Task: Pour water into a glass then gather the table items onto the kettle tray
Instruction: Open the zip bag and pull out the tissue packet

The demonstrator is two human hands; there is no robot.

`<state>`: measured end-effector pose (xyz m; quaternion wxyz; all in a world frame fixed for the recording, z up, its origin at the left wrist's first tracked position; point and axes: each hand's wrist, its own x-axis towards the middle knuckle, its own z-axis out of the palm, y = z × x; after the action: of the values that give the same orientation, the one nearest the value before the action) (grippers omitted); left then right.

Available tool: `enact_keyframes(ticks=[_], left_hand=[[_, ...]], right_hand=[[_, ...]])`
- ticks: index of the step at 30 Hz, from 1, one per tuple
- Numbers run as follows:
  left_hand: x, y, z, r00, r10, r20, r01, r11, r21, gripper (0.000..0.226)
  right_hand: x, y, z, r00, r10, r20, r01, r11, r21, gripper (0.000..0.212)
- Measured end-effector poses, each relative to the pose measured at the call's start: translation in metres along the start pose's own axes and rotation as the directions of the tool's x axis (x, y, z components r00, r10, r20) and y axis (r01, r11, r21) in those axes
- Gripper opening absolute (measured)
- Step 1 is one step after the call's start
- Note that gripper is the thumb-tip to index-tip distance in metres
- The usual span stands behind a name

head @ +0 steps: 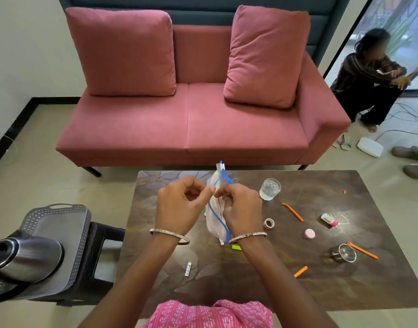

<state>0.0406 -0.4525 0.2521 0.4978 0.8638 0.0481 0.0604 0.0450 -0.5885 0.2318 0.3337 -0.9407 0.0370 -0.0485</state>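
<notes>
Presently: kettle tray point(59, 223), rigid, left of the table point(250, 280). Zip bag point(214, 223) — light, limp, probably slippery — held over the table, left hand point(179, 202) and right hand point(241, 207) pinching its blue-edged mouth, likely the surest hold. Glass point(270, 188), fragile, nearby.

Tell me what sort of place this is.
Most likely a living room or lounge: a pink sofa with two loose cushions, a low dark coffee table in front of it, and a steel kettle on a grey tray beside the table.
</notes>
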Motion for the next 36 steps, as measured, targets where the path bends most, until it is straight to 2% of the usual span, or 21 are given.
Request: enact_keyframes(ticks=[2, 4, 6, 7, 9, 11, 13, 15, 17, 19, 22, 24, 27, 28, 31, 33, 36], left_hand=[[0.010, -0.012, 0.001, 0.990, -0.143, 0.009, 0.141, 0.964, -0.227, 0.026], [0.023, -0.030, 0.001, 0.936, -0.351, 0.037, 0.334, 0.848, -0.411, 0.028], [0.033, -0.052, 0.000, 0.819, -0.546, 0.175, 0.557, 0.683, -0.473, 0.030], [0.034, -0.064, 0.001, 0.751, -0.600, 0.275, 0.649, 0.596, -0.472, 0.037], [0.030, -0.086, 0.005, 0.660, -0.577, 0.482, 0.751, 0.476, -0.458, 0.056], [0.022, -0.096, 0.012, 0.628, -0.446, 0.637, 0.777, 0.397, -0.488, 0.067], [0.019, -0.097, 0.017, 0.642, -0.376, 0.668, 0.766, 0.354, -0.536, 0.065], [0.021, -0.095, 0.018, 0.685, -0.377, 0.623, 0.728, 0.342, -0.594, 0.057], [0.023, -0.096, 0.017, 0.732, -0.388, 0.560, 0.680, 0.356, -0.641, 0.050], [0.026, -0.096, 0.013, 0.771, -0.398, 0.497, 0.632, 0.381, -0.675, 0.048], [0.027, -0.095, 0.010, 0.799, -0.417, 0.433, 0.592, 0.419, -0.688, 0.047], [0.027, -0.095, 0.011, 0.814, -0.417, 0.404, 0.572, 0.454, -0.683, 0.040], [0.028, -0.095, 0.012, 0.838, -0.388, 0.384, 0.540, 0.482, -0.690, 0.037], [0.029, -0.095, 0.012, 0.842, -0.377, 0.385, 0.534, 0.484, -0.693, 0.037], [0.030, -0.095, 0.011, 0.853, -0.350, 0.387, 0.519, 0.487, -0.703, 0.036], [0.030, -0.096, 0.011, 0.859, -0.335, 0.387, 0.509, 0.484, -0.712, 0.034], [0.031, -0.096, 0.011, 0.861, -0.326, 0.391, 0.506, 0.475, -0.720, 0.033]], right_hand=[[0.002, 0.002, -0.002, 0.999, -0.042, -0.019, 0.044, 0.994, 0.095, 0.037], [0.003, 0.004, -0.007, 0.998, -0.054, -0.016, 0.057, 0.971, 0.232, 0.043], [0.003, 0.005, -0.014, 0.998, -0.055, 0.003, 0.051, 0.931, 0.361, 0.049], [0.003, 0.005, -0.018, 0.998, -0.054, 0.026, 0.037, 0.902, 0.431, 0.049], [0.003, 0.005, -0.026, 0.994, -0.058, 0.095, -0.006, 0.822, 0.569, 0.047], [0.003, 0.008, -0.030, 0.984, -0.079, 0.157, -0.040, 0.766, 0.641, 0.050], [0.005, 0.013, -0.033, 0.975, -0.078, 0.210, -0.095, 0.705, 0.702, 0.046], [0.007, 0.018, -0.038, 0.973, -0.050, 0.226, -0.136, 0.668, 0.732, 0.038], [0.012, 0.024, -0.042, 0.982, -0.045, 0.183, -0.089, 0.745, 0.661, 0.041], [0.017, 0.029, -0.047, 0.984, -0.040, 0.172, -0.063, 0.831, 0.553, 0.033], [0.021, 0.032, -0.050, 0.985, -0.022, 0.170, -0.070, 0.854, 0.516, 0.019], [0.023, 0.033, -0.048, 0.987, -0.023, 0.159, -0.074, 0.816, 0.573, 0.023], [0.026, 0.031, -0.042, 0.983, 0.028, 0.182, -0.154, 0.671, 0.726, 0.028], [0.027, 0.032, -0.040, 0.982, 0.029, 0.185, -0.158, 0.659, 0.736, 0.030], [0.030, 0.035, -0.037, 0.990, 0.003, 0.144, -0.106, 0.697, 0.709, 0.037], [0.031, 0.037, -0.038, 0.992, 0.050, 0.117, -0.119, 0.682, 0.722, 0.030], [0.032, 0.036, -0.039, 0.992, 0.115, 0.044, -0.114, 0.728, 0.676, 0.022]])
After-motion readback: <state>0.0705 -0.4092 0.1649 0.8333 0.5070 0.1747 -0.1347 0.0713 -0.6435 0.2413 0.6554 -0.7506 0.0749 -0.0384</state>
